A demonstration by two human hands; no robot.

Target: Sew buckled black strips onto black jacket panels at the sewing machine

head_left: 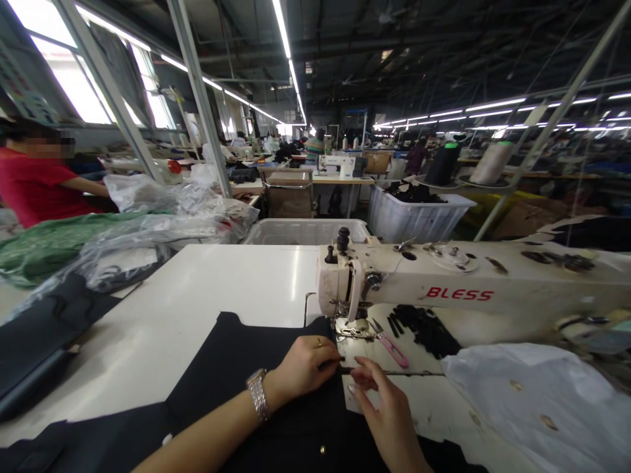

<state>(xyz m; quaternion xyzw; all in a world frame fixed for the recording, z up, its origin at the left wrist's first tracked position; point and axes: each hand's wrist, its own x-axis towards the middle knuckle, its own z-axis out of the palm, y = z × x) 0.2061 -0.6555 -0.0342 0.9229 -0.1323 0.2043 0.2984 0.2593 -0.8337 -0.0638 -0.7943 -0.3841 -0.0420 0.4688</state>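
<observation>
A large cut panel of black material (pixel 236 355) lies on the white table under my arms, reaching up to the sewing machine (pixel 345 289). My left hand (pixel 305 368), with a watch (pixel 257 395) on its wrist, rests on the panel's right edge. Its thumb and forefinger pinch a small dark piece (pixel 342 359) at that edge; its exact kind is unclear. Just to the right, my right hand (pixel 384 410) is held apart from it, thumb and fingers spread and nothing visible between them. Pink-handled thread snips (pixel 392 347) lie beyond my right hand, beside a pile of short black strips (pixel 426 328).
White plastic with brass-coloured pieces (pixel 537 387) lies at the right. Dark panels (pixel 64 322) and plastic-wrapped bundles (pixel 162 217) cover the left side. Behind the table stand a pale bin (pixel 305 230) and a filled tub (pixel 414 213). A person in red (pixel 34 177) works at left.
</observation>
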